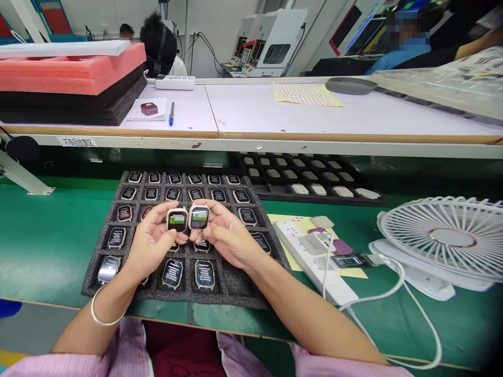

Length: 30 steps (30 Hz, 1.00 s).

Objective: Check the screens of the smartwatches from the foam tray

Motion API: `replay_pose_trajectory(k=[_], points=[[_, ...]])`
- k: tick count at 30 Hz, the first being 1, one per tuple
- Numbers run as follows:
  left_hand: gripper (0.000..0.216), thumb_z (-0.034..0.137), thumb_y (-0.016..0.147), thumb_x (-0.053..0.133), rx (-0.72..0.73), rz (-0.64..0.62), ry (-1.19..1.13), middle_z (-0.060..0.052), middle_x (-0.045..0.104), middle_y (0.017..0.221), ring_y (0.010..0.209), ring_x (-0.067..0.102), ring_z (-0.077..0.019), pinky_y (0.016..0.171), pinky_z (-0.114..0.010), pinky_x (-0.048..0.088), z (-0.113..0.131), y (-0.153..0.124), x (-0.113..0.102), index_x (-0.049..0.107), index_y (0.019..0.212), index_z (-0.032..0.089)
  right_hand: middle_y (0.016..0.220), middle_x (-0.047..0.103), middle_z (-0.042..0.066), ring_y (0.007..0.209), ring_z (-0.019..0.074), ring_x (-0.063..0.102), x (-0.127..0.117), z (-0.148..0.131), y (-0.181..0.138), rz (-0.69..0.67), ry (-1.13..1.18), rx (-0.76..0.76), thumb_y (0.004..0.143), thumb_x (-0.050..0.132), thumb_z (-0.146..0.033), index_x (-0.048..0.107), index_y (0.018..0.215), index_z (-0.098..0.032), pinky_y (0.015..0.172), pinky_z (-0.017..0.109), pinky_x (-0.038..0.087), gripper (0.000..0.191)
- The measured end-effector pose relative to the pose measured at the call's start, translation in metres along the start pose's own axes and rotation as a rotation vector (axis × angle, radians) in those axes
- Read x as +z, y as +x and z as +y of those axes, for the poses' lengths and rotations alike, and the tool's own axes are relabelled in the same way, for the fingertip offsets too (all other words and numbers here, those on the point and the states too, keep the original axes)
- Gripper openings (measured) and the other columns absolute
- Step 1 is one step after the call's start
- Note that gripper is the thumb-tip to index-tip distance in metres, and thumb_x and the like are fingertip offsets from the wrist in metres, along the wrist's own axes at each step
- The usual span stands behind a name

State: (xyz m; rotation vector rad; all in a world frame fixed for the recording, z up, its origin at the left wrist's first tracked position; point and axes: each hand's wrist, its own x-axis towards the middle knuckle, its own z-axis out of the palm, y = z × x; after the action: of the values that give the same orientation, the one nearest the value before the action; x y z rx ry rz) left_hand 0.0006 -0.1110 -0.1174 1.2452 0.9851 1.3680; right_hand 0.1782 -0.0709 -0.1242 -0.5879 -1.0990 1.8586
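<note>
Side by side over a black foam tray (236,293), my two hands hold one smartwatch body each. Fingers and thumb of my left hand (151,243) close round a pale-framed smartwatch (177,220) whose screen shows a green band. My right hand (228,235) pinches another smartwatch (199,217), also with green on its lit screen. The two watches nearly meet at their inner edges. Below them, the tray's pockets hold rows of strapless smartwatches (172,274) with white text on dark screens. Some pockets are hidden behind my hands.
Right of the tray lie a white power strip (310,262), cables and a white fan (451,238). A second black tray (275,191) with pale pieces sits beneath the shelf (243,112). Stacked foam (74,68) rests on the shelf's left end. Other people are beyond it.
</note>
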Motion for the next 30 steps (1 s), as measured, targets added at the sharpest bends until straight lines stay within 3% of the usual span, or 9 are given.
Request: replay_pose_trajectory(k=[6,13,30], points=[[0.033,0.02,0.083,0.062,-0.05,0.013,0.007,-0.006,0.069,0.109,0.062,0.074,-0.0136,0.061,-0.027,0.064,0.0,-0.0014,-0.0001,0.061,0.116,0.018,0.084,0.066,-0.003,0.058,0.009,0.063,-0.0028,0.0016,0.0,0.022,-0.023,0.005,0.077,0.073,-0.02,0.061,0.108,-0.022,0.055,0.023,0.047,0.033],[0.031,0.024,0.084,0.065,-0.094,0.031,0.015,-0.004,0.071,0.101,0.059,0.073,-0.0133,0.058,-0.026,0.064,0.0011,-0.001,0.0025,0.062,0.114,0.017,0.085,0.064,-0.003,0.055,0.0078,0.059,-0.0018,0.003,0.0015,0.045,-0.049,0.015,0.077,0.078,-0.028,0.06,0.106,-0.022,0.051,0.022,0.044,0.035],[0.039,0.017,0.079,0.063,-0.062,0.015,-0.025,-0.005,0.071,0.103,0.064,0.074,-0.0157,0.062,-0.028,0.064,-0.0012,-0.0023,0.0006,0.063,0.118,0.018,0.08,0.062,-0.004,0.058,0.0098,0.06,-0.0011,0.0019,0.0004,0.017,-0.055,-0.014,0.07,0.068,-0.012,0.058,0.108,-0.022,0.057,0.025,0.043,0.041]])
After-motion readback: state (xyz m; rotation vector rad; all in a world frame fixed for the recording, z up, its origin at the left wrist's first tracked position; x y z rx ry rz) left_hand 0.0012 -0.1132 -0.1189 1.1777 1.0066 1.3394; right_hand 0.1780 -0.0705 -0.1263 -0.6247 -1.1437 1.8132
